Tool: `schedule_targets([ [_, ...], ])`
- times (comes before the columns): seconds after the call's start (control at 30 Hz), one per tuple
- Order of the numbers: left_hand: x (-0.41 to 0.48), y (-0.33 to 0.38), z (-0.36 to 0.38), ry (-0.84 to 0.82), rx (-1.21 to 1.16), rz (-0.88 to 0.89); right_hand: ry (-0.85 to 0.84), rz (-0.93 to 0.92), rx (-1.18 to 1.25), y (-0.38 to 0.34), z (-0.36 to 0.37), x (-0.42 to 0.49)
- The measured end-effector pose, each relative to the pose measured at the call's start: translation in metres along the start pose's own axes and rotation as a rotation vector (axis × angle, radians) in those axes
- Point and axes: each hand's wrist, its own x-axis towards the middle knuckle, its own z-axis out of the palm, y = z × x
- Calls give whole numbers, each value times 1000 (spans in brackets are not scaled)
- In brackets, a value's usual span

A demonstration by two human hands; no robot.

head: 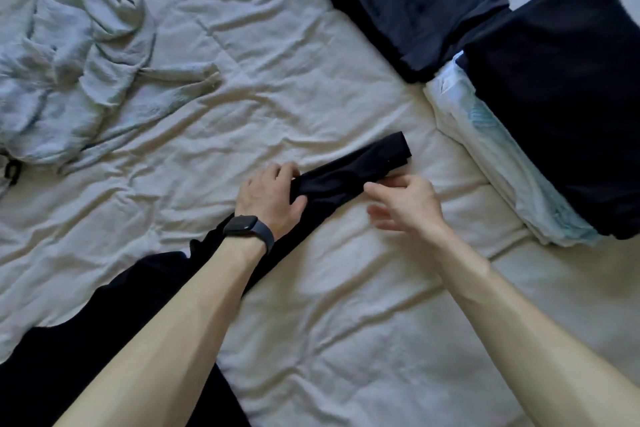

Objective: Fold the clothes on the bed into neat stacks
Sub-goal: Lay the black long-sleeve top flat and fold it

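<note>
Gripping black garment (349, 170), left hand (268, 198) fingers curled round it, right hand (405, 201) fingers blurred, grip unclear

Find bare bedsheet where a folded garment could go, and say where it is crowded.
Widest free patch: bedsheet between the crumpled grey garment and the dark folded stack. Another lies between the forearms. Crowded: the right edge, with that stack, a second dark stack and its white pile; bottom left, the black garment.
</note>
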Motion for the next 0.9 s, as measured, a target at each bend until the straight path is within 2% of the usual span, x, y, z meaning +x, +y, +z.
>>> schedule_targets([
  [0.07,16,14,-2,-15,20,48,-3,-20,13,-3,13,4],
  [0.17,29,25,-6,37,-33,73,40,-93,-111,-8,28,9],
  [0.23,35,30,-11,79,-213,-46,68,-111,-110,-8,29,10],
  [0.3,42,33,-17,100,-466,-241,122,-123,21,-5,24,9],
  [0.37,50,35,-20,70,-584,-343,204,-146,144,-3,16,9],
  [0.43,55,38,-20,-76,-527,-321,247,-154,116,0,11,9],
  [0.53,63,51,-18,-235,-463,-297,243,-141,-82,3,9,13],
  [0.6,68,63,-21,-207,-448,-200,263,-127,-118,0,8,15],
  [0.67,72,72,-22,-152,-306,-22,271,-117,-77,-6,8,18],
  [0.73,75,79,-24,-91,-129,98,255,-74,84,-11,9,22],
  [0.77,77,82,-25,-61,-114,110,242,-45,176,-13,9,24],
  [0.9,88,81,-34,-42,-458,-39,257,-105,284,-14,2,27],
])
